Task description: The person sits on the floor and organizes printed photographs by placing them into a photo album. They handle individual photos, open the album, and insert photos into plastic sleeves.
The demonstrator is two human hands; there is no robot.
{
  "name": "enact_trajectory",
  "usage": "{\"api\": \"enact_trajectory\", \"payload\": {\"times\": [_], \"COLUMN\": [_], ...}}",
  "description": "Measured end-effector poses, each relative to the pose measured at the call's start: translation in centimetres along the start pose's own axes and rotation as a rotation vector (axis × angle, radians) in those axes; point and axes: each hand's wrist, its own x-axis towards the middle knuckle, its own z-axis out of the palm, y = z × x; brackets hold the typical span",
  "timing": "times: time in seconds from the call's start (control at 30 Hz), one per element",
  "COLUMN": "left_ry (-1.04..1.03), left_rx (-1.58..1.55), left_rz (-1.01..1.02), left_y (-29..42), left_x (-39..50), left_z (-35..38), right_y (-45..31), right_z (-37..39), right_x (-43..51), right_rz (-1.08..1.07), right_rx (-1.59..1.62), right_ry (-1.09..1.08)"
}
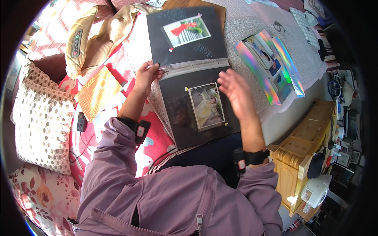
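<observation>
A photo album with black pages lies open before me, its binding crossing between an upper and a lower page. On the upper page is a photo of a figure in red; on the lower one, a photo of a figure in a pale dress, held at two corners by yellow mounts. My left hand pinches the album's left edge at the binding. My right hand, slightly blurred, is over the right side of the lower page with its fingers apart and nothing in it.
An iridescent box holding photos stands open at the right. To the left are an orange printed packet, a black power adapter, a quilted tan belt with a control panel and a dotted pillow. A wooden cabinet stands lower right.
</observation>
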Motion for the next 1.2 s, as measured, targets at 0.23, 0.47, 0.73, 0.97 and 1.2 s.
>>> {"api": "enact_trajectory", "payload": {"times": [0.23,0.47,0.73,0.97,1.2], "left_ry": [-0.034,-0.010,-0.131,-0.170,-0.163], "left_rx": [-0.010,-0.032,0.021,0.031,0.021], "left_rz": [-0.002,-0.043,0.021,-0.054,-0.092], "left_y": [0.6,0.6,0.7,1.4,1.5], "left_x": [-0.9,-0.2,-0.6,-0.7,-0.9], "left_z": [0.3,0.5,0.7,0.0,0.0], "right_y": [6.6,7.2,6.2,6.4,6.7], "right_z": [2.6,5.7,6.0,6.9,6.3], "right_x": [4.0,7.7,6.8,7.7,7.9], "right_rz": [0.183,0.145,0.140,0.150,0.177], "right_rx": [0.390,0.506,0.419,0.417,0.280], "right_ry": [-0.174,-0.081,0.108,0.132,0.241]}}
